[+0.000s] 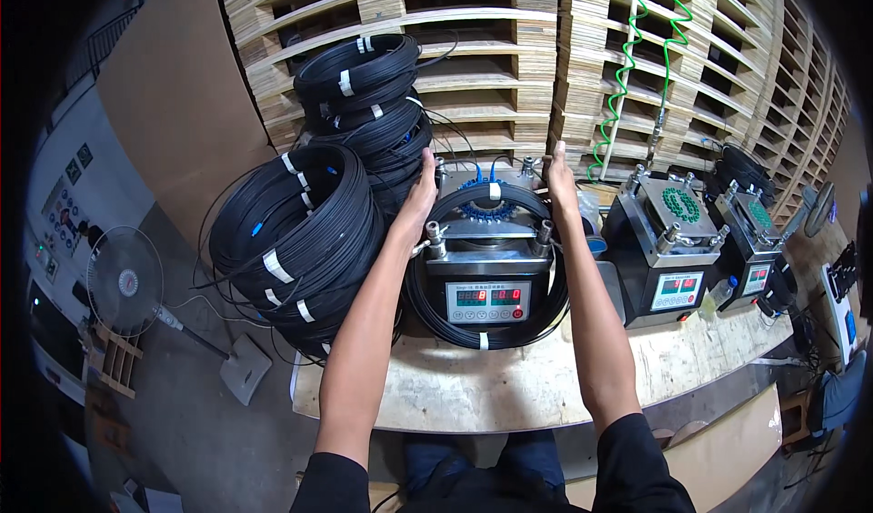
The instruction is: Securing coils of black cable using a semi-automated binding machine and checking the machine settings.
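Observation:
A coil of black cable (484, 341), bound with white tape, rings the front of a polishing machine (487, 276) with a red-digit panel. Blue connectors (491, 211) sit in a circle on the machine's top, beneath the upper part of the coil. My left hand (421, 195) is at the coil's upper left, beside a metal post, its fingers stretched out. Opposite it, my right hand (560, 186) is beside the machine's right side with fingers extended. Both hands look open, palms facing inward; whether they touch the coil is hard to tell.
Stacked black cable coils (300, 231) crowd the table's left side. Two similar machines (668, 240) with green connector rings stand to the right, near a small bottle (721, 290). Wooden pallets (473, 49) rise behind the table (473, 390). A fan (127, 281) stands on the left floor.

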Tool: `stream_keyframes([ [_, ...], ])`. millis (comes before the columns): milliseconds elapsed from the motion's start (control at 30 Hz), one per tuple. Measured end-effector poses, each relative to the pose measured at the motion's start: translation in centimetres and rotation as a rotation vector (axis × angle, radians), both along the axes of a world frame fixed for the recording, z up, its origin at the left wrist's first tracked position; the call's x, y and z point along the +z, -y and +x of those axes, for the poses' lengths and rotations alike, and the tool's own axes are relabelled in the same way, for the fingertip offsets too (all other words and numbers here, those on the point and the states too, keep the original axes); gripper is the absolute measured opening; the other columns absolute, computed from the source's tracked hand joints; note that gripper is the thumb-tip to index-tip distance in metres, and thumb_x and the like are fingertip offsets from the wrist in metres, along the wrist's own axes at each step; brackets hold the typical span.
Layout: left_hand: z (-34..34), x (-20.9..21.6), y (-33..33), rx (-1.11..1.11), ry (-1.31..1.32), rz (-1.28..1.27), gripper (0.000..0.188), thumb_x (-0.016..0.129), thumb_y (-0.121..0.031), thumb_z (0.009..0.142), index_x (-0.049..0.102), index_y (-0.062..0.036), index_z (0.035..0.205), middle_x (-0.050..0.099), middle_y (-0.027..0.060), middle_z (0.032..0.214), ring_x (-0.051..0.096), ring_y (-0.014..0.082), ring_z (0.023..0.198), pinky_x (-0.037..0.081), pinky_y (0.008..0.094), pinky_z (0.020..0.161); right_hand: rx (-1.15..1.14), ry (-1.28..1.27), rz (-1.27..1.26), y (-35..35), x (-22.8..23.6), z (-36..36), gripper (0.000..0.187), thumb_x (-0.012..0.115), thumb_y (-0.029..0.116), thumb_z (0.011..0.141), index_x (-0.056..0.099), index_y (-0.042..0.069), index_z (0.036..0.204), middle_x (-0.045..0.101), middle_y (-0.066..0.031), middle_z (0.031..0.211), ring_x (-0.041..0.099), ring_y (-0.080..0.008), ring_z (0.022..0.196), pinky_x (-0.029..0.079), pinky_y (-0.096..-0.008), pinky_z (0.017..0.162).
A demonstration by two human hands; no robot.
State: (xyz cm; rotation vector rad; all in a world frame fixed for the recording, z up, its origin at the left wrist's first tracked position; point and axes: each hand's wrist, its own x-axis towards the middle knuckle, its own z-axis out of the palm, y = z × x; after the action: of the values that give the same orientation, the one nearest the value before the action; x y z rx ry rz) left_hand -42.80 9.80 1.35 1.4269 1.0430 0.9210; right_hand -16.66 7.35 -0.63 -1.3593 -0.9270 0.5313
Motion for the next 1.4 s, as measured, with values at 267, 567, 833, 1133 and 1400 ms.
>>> stream_keyframes([
  [267,0.1,-1.5,-1.2,0.121,-0.115,0.007,0.106,0.014,-0.092,0.083,0.049,-0.0160,0.148,0.054,0.0125,0.099,0.055,0.0230,0.096,0.041,0.0359,0.094,0.112,-0.016,-0.108,-1.4,-1.1,1.7,0.103,0.023,0.079,0.093,0.057,-0.011,0.131,0.066,-0.0198,0.105,0.063,-0.0241,0.077,0.051,-0.0361,0.073],
  [567,0.4,-1.1,-1.2,0.100,-0.108,0.051,0.105,0.015,-0.091,0.084,0.041,-0.0160,0.153,0.057,0.0209,0.122,0.057,0.0291,0.105,0.039,0.0412,0.103,0.040,-0.113,0.053,-1.4,-1.3,1.2,0.090,0.027,0.068,0.100,0.055,-0.012,0.130,0.062,-0.0267,0.126,0.057,-0.0337,0.121,0.039,-0.0377,0.105],
  [833,0.5,-0.9,-0.4,0.047,-0.192,0.064,0.106,0.016,-0.089,0.085,0.040,-0.0102,0.153,0.050,0.0240,0.140,0.046,0.0348,0.132,0.029,0.0423,0.114,-0.040,0.202,-0.064,-0.2,-0.8,0.3,0.081,0.023,0.065,0.102,0.057,-0.003,0.132,0.060,-0.0302,0.128,0.053,-0.0436,0.127,0.037,-0.0423,0.109],
  [1133,0.3,-1.4,-0.9,0.111,-0.158,0.061,0.099,0.026,-0.082,0.091,0.026,-0.0081,0.157,0.034,0.0205,0.156,0.040,0.0300,0.138,0.028,0.0369,0.115,0.136,0.187,0.030,-0.4,-0.5,0.1,0.070,0.031,0.050,0.107,0.045,-0.009,0.141,0.049,-0.0235,0.146,0.044,-0.0299,0.139,0.029,-0.0333,0.116],
  [1400,0.6,-1.0,-1.0,0.030,-0.135,0.187,0.096,0.028,-0.078,0.094,0.024,-0.0053,0.157,0.032,0.0188,0.158,0.034,0.0297,0.143,0.028,0.0379,0.116,0.016,0.265,0.019,0.4,0.0,-0.4,0.071,0.029,0.054,0.106,0.051,-0.007,0.135,0.057,-0.0273,0.134,0.051,-0.0351,0.131,0.035,-0.0384,0.111],
])
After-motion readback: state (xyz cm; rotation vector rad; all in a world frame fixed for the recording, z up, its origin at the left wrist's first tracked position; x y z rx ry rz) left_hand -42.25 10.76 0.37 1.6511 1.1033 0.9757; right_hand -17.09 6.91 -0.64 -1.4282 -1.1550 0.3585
